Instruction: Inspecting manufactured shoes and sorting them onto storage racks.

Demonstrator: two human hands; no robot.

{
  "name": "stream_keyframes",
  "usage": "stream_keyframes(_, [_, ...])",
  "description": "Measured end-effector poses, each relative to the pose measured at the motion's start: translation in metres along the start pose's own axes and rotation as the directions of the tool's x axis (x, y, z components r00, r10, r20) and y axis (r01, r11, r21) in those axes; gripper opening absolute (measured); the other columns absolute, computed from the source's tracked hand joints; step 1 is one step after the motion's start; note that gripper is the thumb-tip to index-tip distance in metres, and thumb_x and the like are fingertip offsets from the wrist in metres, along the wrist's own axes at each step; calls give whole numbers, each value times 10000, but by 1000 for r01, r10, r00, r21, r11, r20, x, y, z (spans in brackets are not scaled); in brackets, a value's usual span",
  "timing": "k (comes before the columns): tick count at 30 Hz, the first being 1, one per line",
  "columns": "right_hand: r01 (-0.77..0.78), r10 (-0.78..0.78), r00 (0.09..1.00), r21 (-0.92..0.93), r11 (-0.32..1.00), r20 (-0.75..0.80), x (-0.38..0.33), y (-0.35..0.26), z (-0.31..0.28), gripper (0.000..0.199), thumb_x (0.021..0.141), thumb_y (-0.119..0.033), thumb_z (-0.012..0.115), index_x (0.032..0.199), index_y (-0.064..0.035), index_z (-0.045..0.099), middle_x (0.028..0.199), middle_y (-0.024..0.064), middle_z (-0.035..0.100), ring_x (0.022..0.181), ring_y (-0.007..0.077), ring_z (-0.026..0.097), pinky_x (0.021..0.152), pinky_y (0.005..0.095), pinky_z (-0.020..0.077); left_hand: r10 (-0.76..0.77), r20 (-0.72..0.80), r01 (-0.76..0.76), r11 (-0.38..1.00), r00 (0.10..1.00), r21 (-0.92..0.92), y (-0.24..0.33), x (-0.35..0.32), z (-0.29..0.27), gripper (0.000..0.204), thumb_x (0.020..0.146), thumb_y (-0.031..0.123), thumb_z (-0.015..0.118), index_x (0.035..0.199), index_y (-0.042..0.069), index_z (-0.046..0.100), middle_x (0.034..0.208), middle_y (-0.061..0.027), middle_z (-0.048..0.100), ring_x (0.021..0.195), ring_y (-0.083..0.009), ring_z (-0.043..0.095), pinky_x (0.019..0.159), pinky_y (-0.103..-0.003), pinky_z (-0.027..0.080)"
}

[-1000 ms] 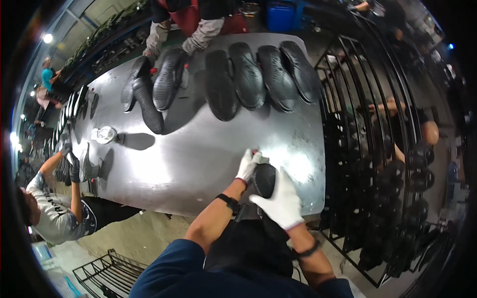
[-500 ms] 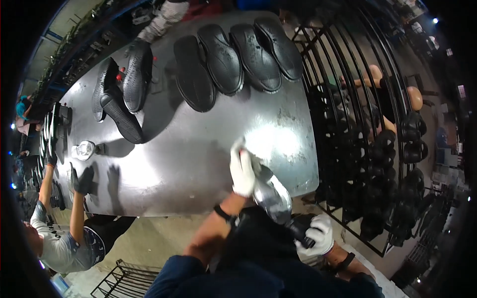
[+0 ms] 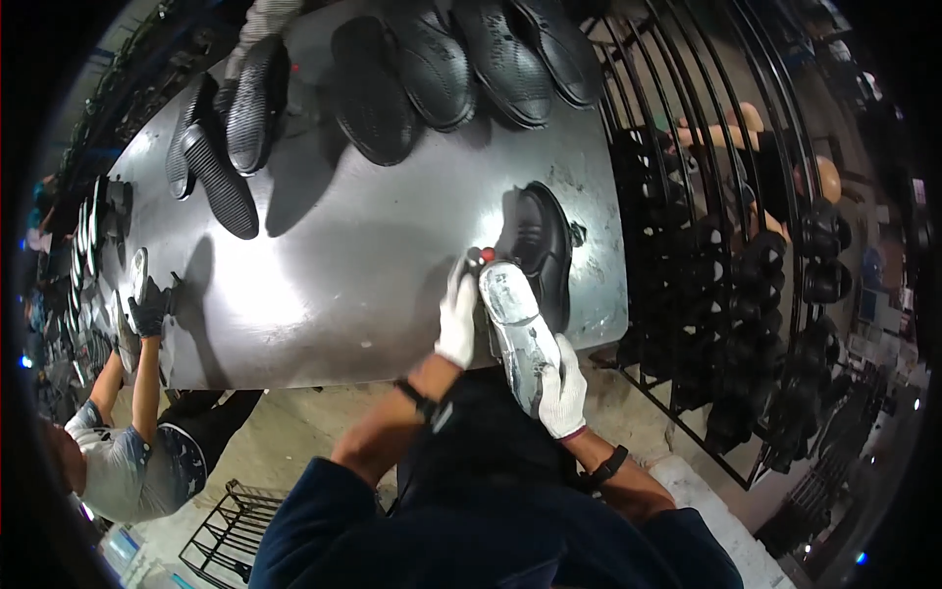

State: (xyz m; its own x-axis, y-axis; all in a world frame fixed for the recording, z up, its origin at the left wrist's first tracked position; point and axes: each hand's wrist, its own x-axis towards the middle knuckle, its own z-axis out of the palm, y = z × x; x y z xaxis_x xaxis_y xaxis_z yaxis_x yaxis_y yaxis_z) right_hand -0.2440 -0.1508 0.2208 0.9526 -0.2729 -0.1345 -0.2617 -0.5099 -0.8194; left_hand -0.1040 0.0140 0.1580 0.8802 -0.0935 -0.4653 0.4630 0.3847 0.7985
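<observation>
Tilted at the table's near edge is a shoe [image 3: 520, 324] turned bottom up, its pale, silvery underside facing me. My right hand [image 3: 562, 395], in a white knit glove, grips its lower end along the side. At its left side my left hand [image 3: 456, 319], gloved too, is closed against the dark edge; part of the fingers is hidden. A small red and black piece [image 3: 484, 256] shows by the left fingertips, and I cannot make out what it belongs to. Just beyond lies a black shoe [image 3: 543, 245] on the metal table [image 3: 373, 294].
Several black shoe soles [image 3: 427, 74] line the far side. More soles [image 3: 221, 182] lie at the far left, by a striped sleeve [image 3: 263, 25]. A co-worker [image 3: 128, 461] handles pale-bottomed shoes at left. A black rack [image 3: 706, 294] of shoes borders the right side.
The pale-bottomed shoe has swung more upright, and my right hand has come up and left onto it. A black shoe now lies on the table's right part. The view has shifted.
</observation>
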Motion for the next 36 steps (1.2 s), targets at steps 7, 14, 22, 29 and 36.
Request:
stream_keyframes(7, [356,-298,867,-79,931,399,143,-69,33,453,1034,-242,571,1415,3,575,1266,237,699,1142,403,692,986,422,549,-184,-289,-10,828,940,-561,27,0,10,368,1028,269,633,1342,80,600,1243,-51,657,1136,-187,631,985,-351,515])
stream_keyframes(14, [439,-385,898,-343,831,215,170,-53,61,443,942,-237,688,1323,-21,615,1250,203,657,1181,401,604,1043,485,477,-16,-541,-356,736,841,-576,158,24,-202,611,1001,608,571,1409,154,551,1313,-84,610,1212,-274,585,1044,-491,493])
stream_keyframes(22, [281,-136,933,-437,854,334,126,15,19,405,878,-122,706,1272,-53,647,1151,169,669,1087,398,609,986,496,488,166,-636,-267,962,754,-65,177,101,-238,635,1044,321,635,1552,25,396,1293,-163,616,1086,-262,675,902,-411,598])
stream_keyframes(29, [252,-78,917,-415,874,392,128,26,57,488,881,-252,738,1310,-41,638,1223,224,641,1160,434,594,1025,496,486,130,-146,-154,974,981,-166,307,201,-239,396,1020,333,672,1236,2,667,1093,-137,742,936,-283,724,820,-480,620])
stream_keyframes(36, [-36,9,894,53,998,447,157,-27,70,470,978,-298,673,1363,-29,648,1331,184,689,1254,320,648,1085,407,496,261,-389,-387,874,883,-294,172,116,-104,485,1020,330,676,1388,25,593,1235,-52,685,1069,-190,661,903,-340,525])
